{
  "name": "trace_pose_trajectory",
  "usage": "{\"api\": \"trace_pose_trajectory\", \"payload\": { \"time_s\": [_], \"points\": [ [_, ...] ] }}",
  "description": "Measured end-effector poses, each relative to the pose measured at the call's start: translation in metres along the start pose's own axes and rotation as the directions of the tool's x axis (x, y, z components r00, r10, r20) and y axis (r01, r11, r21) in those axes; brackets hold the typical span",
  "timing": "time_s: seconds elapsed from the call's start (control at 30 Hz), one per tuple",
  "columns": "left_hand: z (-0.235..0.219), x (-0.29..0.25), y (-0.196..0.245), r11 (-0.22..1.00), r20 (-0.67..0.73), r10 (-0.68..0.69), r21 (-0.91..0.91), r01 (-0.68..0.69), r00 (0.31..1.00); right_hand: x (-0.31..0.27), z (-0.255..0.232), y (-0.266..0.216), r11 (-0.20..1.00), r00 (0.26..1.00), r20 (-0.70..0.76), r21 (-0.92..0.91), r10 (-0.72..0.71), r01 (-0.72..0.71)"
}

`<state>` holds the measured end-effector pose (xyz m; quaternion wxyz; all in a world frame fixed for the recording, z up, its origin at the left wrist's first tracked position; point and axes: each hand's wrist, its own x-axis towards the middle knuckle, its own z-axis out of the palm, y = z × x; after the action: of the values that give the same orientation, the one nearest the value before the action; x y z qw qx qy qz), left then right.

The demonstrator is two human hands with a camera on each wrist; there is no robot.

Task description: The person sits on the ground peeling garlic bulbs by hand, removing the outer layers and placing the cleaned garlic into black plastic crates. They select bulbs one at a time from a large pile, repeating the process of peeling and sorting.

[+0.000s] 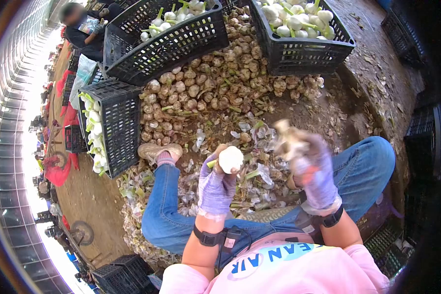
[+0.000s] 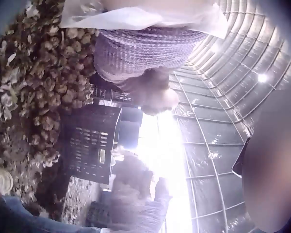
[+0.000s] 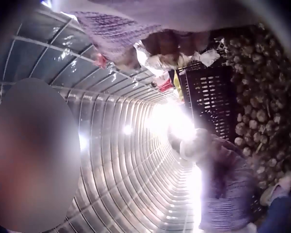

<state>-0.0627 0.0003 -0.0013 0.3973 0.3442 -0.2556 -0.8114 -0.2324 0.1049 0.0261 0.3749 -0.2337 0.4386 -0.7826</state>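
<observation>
My left hand (image 1: 217, 188), in a purple knitted glove, grips a white garlic bulb (image 1: 231, 159) with its green stem pointing left. To its right my gloved right hand (image 1: 318, 176) is raised and blurred, its bent fingers round pale papery garlic skins (image 1: 290, 142); whether a bulb is among them I cannot tell. Something orange-red (image 1: 307, 174) shows at the right hand's fingers. The hands are apart. In the right wrist view, white skins (image 3: 153, 60) show at the right hand (image 3: 116, 39), and the left hand (image 3: 225, 189) is lower down.
Unpeeled garlic bulbs (image 1: 196, 88) lie heaped on the ground ahead, with loose skins (image 1: 262, 171) between the legs. Black crates (image 1: 169, 56) of white bulbs stand at the back, one more crate (image 1: 122, 127) at the left. Another person (image 1: 85, 36) sits at the upper left.
</observation>
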Motion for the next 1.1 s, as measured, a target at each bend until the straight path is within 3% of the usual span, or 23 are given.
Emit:
{"api": "trace_pose_trajectory", "payload": {
  "time_s": [0.03, 0.07, 0.13, 0.2, 0.27, 0.37, 0.4, 0.43, 0.6, 0.67, 0.7, 0.73, 0.8, 0.93, 1.0, 1.03, 1.1],
  "points": [
    [0.009, -0.003, 0.001, 0.999, -0.046, -0.039, -0.011, 0.039, 0.998, -0.006, -0.010, 0.005, 0.937, 0.994, 0.105, -0.350, 0.037, 0.002],
    [0.008, -0.002, -0.002, 0.999, -0.043, -0.041, -0.010, 0.041, 0.998, -0.006, -0.010, 0.009, 0.847, 0.984, 0.167, -0.531, 0.069, 0.031],
    [0.008, -0.003, -0.007, 0.985, -0.068, -0.143, -0.111, 0.135, 0.987, -0.003, 0.001, 0.004, 0.792, 0.961, 0.273, -0.598, 0.051, 0.128],
    [0.014, -0.010, -0.011, 0.985, -0.098, -0.149, -0.101, 0.139, 0.984, -0.006, 0.010, 0.010, 0.824, 0.966, 0.251, -0.559, 0.066, 0.089],
    [0.017, -0.013, -0.014, 0.992, -0.101, -0.120, 0.037, 0.124, 0.988, -0.006, 0.010, 0.013, 0.854, 0.971, 0.228, -0.517, 0.077, 0.053],
    [0.022, -0.012, -0.018, 0.995, -0.083, -0.032, 0.086, 0.039, 0.996, -0.006, 0.010, 0.012, 0.795, 0.959, 0.282, -0.579, -0.010, 0.178],
    [0.024, -0.012, -0.017, 0.990, -0.049, 0.009, 0.144, -0.002, 0.999, -0.008, 0.012, 0.008, 0.909, 0.967, 0.149, -0.395, 0.209, -0.136],
    [0.036, -0.012, -0.014, 0.983, -0.092, 0.039, 0.184, -0.021, 0.995, -0.010, 0.013, 0.005, 0.891, 0.894, 0.071, -0.152, 0.442, -0.428],
    [0.043, -0.014, -0.007, 0.916, -0.153, 0.100, 0.400, -0.031, 0.983, -0.007, 0.005, 0.018, 0.867, 0.870, 0.044, -0.113, 0.492, -0.485],
    [0.042, -0.014, -0.005, 0.802, -0.072, 0.131, 0.594, -0.063, 0.989, -0.005, 0.000, 0.026, 0.853, 0.924, 0.112, -0.437, 0.366, -0.285],
    [0.040, -0.013, -0.007, 0.785, -0.073, 0.141, 0.616, -0.066, 0.987, -0.002, 0.003, 0.017, 0.815, 0.900, 0.092, -0.471, 0.426, -0.337],
    [0.039, -0.013, -0.006, 0.785, -0.075, 0.140, 0.616, -0.065, 0.987, -0.002, 0.003, 0.014, 0.815, 0.899, 0.093, -0.470, 0.427, -0.339],
    [0.038, -0.011, -0.002, 0.779, -0.075, 0.126, 0.625, -0.052, 0.989, -0.002, 0.002, 0.011, 0.808, 0.807, 0.073, -0.118, 0.586, -0.577],
    [0.035, -0.011, -0.007, 0.782, -0.135, 0.148, 0.623, -0.032, 0.980, -0.008, 0.007, 0.015, 0.844, 0.844, 0.097, -0.170, 0.528, -0.509],
    [0.029, -0.009, -0.009, 0.514, 0.099, 0.336, 0.814, -0.270, 0.937, -0.014, 0.016, 0.014, 0.867, 0.891, 0.066, -0.274, 0.449, -0.416],
    [0.031, -0.010, -0.010, 0.514, 0.099, 0.336, 0.814, -0.270, 0.937, -0.016, 0.017, 0.018, 0.852, 0.908, 0.053, -0.373, 0.415, -0.368],
    [0.037, -0.013, -0.009, 0.303, 0.274, 0.401, 0.861, -0.409, 0.874, -0.019, 0.017, 0.025, 0.844, 0.913, 0.005, -0.383, 0.409, -0.376]
  ]
}}
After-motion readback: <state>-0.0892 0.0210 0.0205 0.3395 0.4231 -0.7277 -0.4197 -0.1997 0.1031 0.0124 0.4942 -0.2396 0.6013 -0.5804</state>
